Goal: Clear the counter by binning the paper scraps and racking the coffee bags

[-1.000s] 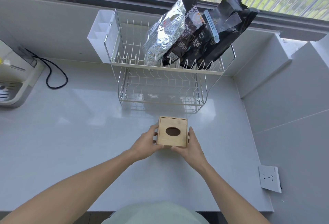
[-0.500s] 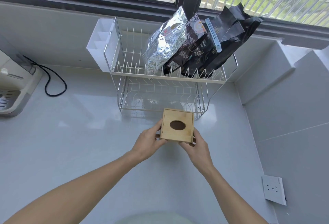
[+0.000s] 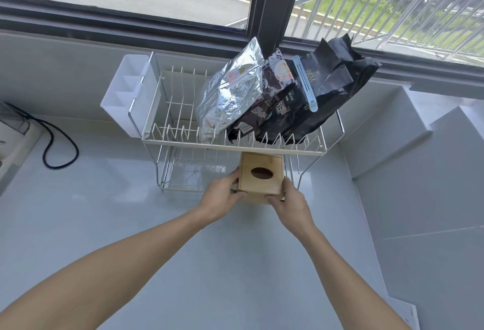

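Observation:
A small wooden box with an oval hole in its lid sits partly under the front of the white wire rack. My left hand grips its left side and my right hand grips its right front corner. On the rack's upper tier lean a silver foil coffee bag, a dark brown printed bag and a black bag with a pale blue clip. No paper scraps are visible on the counter.
A white cutlery holder hangs on the rack's left end. A black cable loops at the left beside a grey appliance. The grey wall steps out at the right, and a window runs behind.
Both hands have pushed the wooden box away from me, from the open counter to the rack's lower tier, where its far edge now sits under the upper shelf.

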